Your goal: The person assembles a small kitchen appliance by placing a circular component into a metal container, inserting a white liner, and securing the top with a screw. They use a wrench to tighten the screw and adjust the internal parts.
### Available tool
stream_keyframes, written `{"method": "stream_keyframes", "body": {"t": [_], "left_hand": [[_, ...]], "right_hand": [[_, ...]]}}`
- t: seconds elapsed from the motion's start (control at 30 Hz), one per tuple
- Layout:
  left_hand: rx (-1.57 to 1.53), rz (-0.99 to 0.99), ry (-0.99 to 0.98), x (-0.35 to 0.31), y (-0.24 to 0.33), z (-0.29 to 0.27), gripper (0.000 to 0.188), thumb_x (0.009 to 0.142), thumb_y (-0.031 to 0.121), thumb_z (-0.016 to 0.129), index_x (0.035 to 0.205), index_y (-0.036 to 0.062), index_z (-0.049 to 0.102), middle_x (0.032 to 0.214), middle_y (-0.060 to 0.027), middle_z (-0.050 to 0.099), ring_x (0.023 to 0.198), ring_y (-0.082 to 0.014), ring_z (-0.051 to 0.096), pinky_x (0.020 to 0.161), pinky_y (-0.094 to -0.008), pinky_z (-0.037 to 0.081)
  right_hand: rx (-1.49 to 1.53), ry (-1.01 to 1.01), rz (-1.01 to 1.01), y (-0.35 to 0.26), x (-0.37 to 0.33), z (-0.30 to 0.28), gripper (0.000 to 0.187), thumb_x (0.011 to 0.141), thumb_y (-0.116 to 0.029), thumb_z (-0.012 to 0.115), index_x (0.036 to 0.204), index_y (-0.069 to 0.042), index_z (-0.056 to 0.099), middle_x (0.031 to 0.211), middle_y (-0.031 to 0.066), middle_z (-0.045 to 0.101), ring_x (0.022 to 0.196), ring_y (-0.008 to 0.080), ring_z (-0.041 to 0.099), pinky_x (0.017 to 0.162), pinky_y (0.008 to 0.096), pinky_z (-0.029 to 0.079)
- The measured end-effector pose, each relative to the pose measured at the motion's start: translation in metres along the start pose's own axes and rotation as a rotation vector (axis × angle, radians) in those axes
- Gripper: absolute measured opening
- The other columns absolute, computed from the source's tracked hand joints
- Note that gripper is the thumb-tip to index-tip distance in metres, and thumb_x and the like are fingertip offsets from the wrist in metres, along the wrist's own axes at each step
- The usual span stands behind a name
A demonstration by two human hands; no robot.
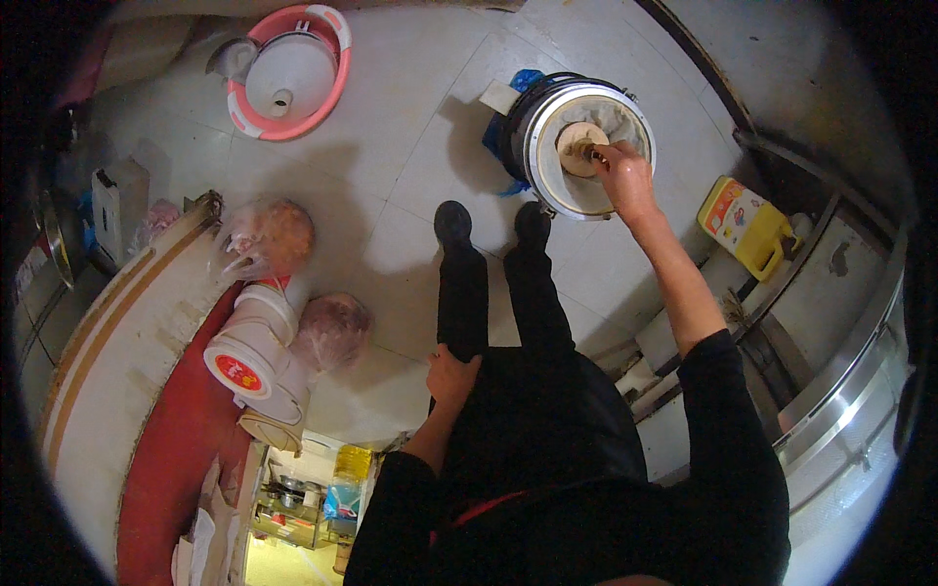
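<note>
My right hand (625,176) reaches forward over a round silver-rimmed drum (652,146) on the floor. Its fingers are closed on a small brown knob at the middle of a pale wooden disc (573,159). The disc lies inside the drum's mouth, on or above a greyish cloth-like lining (618,119); the shadow hides how deep it sits. My left hand (452,377) lies on my left thigh, thumb apart from the fingers, holding nothing. Part of its fingers curve out of sight round the leg.
A pink basin (342,83) with a white funnel-like vessel (293,73) stands at far left. Bagged goods (274,234) and stacked white buckets (239,361) line the left side. At right are a yellow jerrycan (747,230) and a low shelf (674,376). Blue plastic (528,78) touches the drum.
</note>
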State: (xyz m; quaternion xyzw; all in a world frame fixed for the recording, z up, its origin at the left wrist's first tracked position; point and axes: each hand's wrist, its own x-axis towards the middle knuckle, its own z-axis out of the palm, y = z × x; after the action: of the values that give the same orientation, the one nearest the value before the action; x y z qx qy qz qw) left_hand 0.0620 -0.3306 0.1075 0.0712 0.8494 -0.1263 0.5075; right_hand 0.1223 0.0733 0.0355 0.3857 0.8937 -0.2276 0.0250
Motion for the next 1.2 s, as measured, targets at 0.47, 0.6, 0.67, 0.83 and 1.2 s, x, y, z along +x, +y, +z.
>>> {"method": "stream_keyframes", "body": {"t": [0.47, 0.6, 0.67, 0.83, 1.2], "left_hand": [[0.001, -0.009, -0.023, 0.0010, 0.0005, -0.0044, 0.074, 0.067, 0.047, 0.075, 0.119, 0.0029, 0.046, 0.110, -0.0225, 0.053, 0.093, -0.0396, 0.061, 0.078, -0.0468, 0.052], [-0.003, -0.010, -0.018, 0.0015, -0.0006, -0.0021, 0.074, 0.067, 0.047, 0.075, 0.119, 0.0034, 0.046, 0.110, -0.0222, 0.053, 0.093, -0.0394, 0.061, 0.079, -0.0466, 0.051], [0.006, -0.009, -0.019, 0.0021, -0.0013, -0.0010, 0.074, 0.067, 0.047, 0.075, 0.120, 0.0037, 0.046, 0.112, -0.0220, 0.052, 0.094, -0.0394, 0.061, 0.079, -0.0466, 0.051], [0.018, -0.024, -0.020, 0.0025, -0.0014, -0.0007, 0.073, 0.067, 0.046, 0.075, 0.120, 0.0044, 0.047, 0.113, -0.0213, 0.052, 0.094, -0.0387, 0.061, 0.079, -0.0462, 0.051], [0.003, -0.024, -0.019, 0.0015, 0.0013, -0.0033, 0.072, 0.067, 0.047, 0.075, 0.117, 0.0033, 0.048, 0.110, -0.0218, 0.053, 0.093, -0.0397, 0.060, 0.077, -0.0480, 0.052]], "right_hand": [[0.005, 0.055, 0.012, -0.0056, -0.0020, 0.0029, 0.022, 0.076, -0.010, 0.066, 0.097, -0.005, 0.068, 0.093, 0.0154, 0.063, 0.077, 0.0324, 0.065, 0.068, 0.0417, 0.053], [0.021, 0.061, 0.002, -0.0022, -0.0032, 0.0046, 0.023, 0.075, -0.009, 0.066, 0.098, -0.006, 0.069, 0.094, 0.0149, 0.063, 0.078, 0.0321, 0.065, 0.069, 0.0413, 0.054], [0.027, 0.063, -0.004, -0.0015, -0.0034, 0.0049, 0.022, 0.075, -0.010, 0.066, 0.097, -0.006, 0.069, 0.094, 0.0151, 0.063, 0.078, 0.0319, 0.065, 0.069, 0.0412, 0.054], [-0.014, 0.041, 0.029, -0.0029, -0.0018, 0.0036, 0.019, 0.077, -0.012, 0.066, 0.094, -0.006, 0.069, 0.090, 0.0152, 0.063, 0.075, 0.0322, 0.065, 0.067, 0.0419, 0.054], [-0.049, 0.046, 0.020, -0.0085, -0.0024, -0.0017, 0.028, 0.078, -0.015, 0.069, 0.105, -0.007, 0.064, 0.090, 0.0143, 0.064, 0.075, 0.0352, 0.063, 0.068, 0.0431, 0.052]]}}
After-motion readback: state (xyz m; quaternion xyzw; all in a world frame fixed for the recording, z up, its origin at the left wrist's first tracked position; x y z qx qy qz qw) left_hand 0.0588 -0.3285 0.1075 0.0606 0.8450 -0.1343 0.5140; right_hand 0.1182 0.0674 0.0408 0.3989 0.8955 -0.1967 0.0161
